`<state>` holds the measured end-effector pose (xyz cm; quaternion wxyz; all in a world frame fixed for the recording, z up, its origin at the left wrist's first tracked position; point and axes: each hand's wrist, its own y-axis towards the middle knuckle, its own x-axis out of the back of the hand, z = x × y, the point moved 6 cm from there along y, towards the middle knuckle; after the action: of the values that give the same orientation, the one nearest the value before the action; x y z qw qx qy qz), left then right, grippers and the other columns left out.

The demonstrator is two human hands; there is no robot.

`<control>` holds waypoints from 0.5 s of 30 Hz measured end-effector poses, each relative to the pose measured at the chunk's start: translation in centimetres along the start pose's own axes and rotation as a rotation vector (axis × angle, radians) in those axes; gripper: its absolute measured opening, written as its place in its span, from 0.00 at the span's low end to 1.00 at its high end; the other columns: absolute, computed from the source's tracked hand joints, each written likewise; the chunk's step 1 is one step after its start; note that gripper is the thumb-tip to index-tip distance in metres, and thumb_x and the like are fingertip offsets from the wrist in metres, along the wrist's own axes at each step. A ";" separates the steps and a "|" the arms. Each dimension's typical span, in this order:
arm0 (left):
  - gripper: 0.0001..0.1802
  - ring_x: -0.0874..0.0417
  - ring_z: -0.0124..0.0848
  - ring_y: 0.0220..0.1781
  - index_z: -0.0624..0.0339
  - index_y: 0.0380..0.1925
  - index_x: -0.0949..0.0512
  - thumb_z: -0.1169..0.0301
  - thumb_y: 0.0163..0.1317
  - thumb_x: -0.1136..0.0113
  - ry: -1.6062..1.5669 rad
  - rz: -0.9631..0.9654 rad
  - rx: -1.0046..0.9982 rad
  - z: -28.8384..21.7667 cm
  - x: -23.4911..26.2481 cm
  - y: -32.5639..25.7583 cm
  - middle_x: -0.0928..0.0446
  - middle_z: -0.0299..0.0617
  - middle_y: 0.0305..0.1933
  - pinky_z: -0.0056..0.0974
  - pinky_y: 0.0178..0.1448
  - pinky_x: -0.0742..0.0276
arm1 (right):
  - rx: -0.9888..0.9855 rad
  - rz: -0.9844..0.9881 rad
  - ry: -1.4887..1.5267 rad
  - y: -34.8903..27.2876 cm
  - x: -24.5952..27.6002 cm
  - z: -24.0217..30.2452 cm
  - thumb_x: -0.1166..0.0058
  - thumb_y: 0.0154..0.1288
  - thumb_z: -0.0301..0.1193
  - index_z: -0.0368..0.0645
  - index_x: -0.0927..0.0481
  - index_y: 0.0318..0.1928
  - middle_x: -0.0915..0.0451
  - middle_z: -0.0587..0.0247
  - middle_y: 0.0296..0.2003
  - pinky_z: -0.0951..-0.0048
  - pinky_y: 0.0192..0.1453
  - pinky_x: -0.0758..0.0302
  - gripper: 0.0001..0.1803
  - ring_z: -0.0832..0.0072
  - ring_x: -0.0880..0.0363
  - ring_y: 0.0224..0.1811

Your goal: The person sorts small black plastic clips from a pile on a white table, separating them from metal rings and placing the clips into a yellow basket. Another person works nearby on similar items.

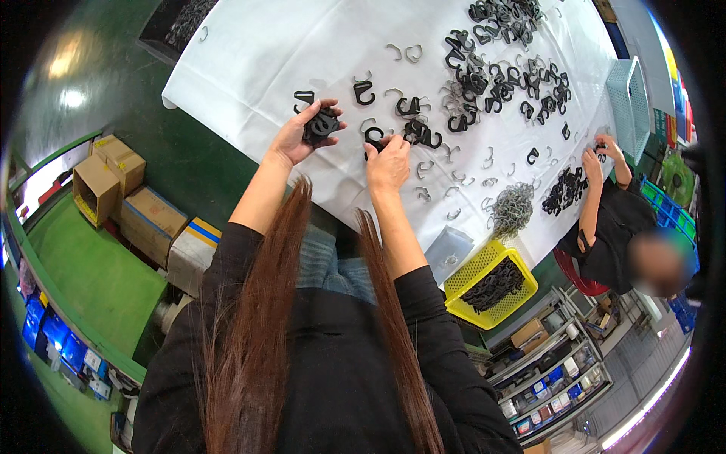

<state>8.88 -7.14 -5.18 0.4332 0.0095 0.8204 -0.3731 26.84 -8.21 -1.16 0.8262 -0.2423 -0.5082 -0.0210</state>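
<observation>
We're in a factory workshop: a table under a white sheet (249, 60) strewn with black hooks (484, 79), a yellow basket (491, 284) of parts off its near edge, cardboard boxes (125, 193) on green floor (98, 280), shelves of bins (556, 378).

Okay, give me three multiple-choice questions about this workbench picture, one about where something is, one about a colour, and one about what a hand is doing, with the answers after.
1. Where does the yellow basket sit?
A. on the middle of the white cloth
B. at the table's near edge, right of the person's right arm
C. on the cardboard boxes

2. What colour is the cloth over the table?
A. white
B. blue
C. green

3. What is the left hand doing?
A. resting flat and empty
B. holding a bunch of black hooks
C. gripping the basket

Answers: 1 B, it sits by the cloth's near edge; 2 A, the cover is plainly white; 3 B, fingers curl round stacked black hooks.
</observation>
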 end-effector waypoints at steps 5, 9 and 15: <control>0.25 0.21 0.28 0.43 0.53 0.57 0.31 0.52 0.65 0.51 0.364 0.003 0.113 -0.9 -0.2 -2.2 0.25 0.36 0.45 0.30 0.31 0.24 | 0.093 -0.175 0.093 -0.6 0.6 0.5 0.34 0.48 0.37 0.44 0.30 0.45 0.31 0.56 0.43 0.60 0.46 0.29 0.25 0.58 0.29 0.48; 0.25 0.21 0.27 0.42 0.52 0.57 0.30 0.52 0.64 0.50 0.482 0.018 0.173 -0.5 -0.3 -3.1 0.25 0.35 0.43 0.28 0.29 0.24 | 0.234 -0.062 0.111 1.7 0.4 1.4 0.35 0.49 0.34 0.43 0.25 0.39 0.24 0.56 0.34 0.63 0.42 0.27 0.18 0.59 0.24 0.39; 0.26 0.21 0.27 0.42 0.52 0.59 0.32 0.52 0.65 0.51 0.352 -0.013 0.112 -0.5 1.0 -3.7 0.25 0.35 0.43 0.28 0.30 0.23 | -0.054 0.165 0.540 2.9 1.3 -2.1 0.32 0.44 0.35 0.39 0.23 0.32 0.20 0.60 0.25 0.66 0.36 0.26 0.18 0.65 0.22 0.27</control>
<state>6.67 -9.74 -3.47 0.2793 0.0933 0.8616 -0.4135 30.02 -6.25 -1.86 0.9239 -0.2902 -0.2474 -0.0310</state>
